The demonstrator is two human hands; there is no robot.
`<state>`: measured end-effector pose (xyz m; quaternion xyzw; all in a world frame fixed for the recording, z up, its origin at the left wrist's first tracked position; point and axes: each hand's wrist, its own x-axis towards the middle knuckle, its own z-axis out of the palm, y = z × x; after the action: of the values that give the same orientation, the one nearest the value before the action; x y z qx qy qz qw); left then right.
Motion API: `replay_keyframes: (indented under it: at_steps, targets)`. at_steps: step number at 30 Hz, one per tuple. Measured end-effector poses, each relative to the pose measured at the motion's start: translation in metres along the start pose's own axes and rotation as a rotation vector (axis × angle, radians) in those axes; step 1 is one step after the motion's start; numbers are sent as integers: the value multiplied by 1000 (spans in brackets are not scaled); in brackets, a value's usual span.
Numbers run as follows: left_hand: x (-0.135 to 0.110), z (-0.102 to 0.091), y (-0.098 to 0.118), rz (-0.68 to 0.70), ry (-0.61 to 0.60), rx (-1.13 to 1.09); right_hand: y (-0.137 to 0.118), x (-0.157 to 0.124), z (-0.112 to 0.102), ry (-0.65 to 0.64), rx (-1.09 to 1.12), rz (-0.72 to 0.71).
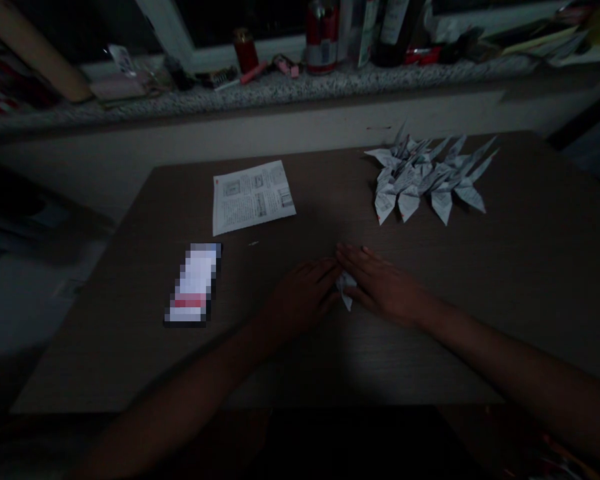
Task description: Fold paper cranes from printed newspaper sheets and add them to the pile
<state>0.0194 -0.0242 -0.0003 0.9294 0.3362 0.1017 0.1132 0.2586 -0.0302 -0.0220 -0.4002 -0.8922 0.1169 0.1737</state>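
Paper (348,300), a small folded piece, sits dead centre of my dial on the worktop (505,280), and I've got the left hand (300,290) and right hand (387,288) angled in over it, fingers (354,255) straight and close together, likely to press it flat, though whether they pinch it I can't tell. Up at one o'clock I see pointed paper figures (427,177) bunched, presumably to leave elbow room; between ten and eleven lies a printed sheet (253,199), and at nine a lit phone (194,283), face up, perhaps for quick glances.
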Motion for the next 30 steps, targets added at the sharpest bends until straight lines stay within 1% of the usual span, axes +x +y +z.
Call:
replay_keyframes:
  at_steps: [3, 9, 20, 25, 30]
  targets:
    - [-1, -1, -1, 15, 1, -7, -2, -3, 0, -30, -6, 1]
    - [-2, -3, -3, 64, 8, 10, -1, -4, 1, -43, -10, 7]
    - [-2, -5, 0, 47, -40, 116, 8, -16, -3, -25, -43, 19]
    - [-2, -7, 1, 48, -37, 111, 8, -10, -10, -46, -35, 27]
    - [-3, -6, -5, 34, -20, 40, 10, -2, -11, 26, -19, 57]
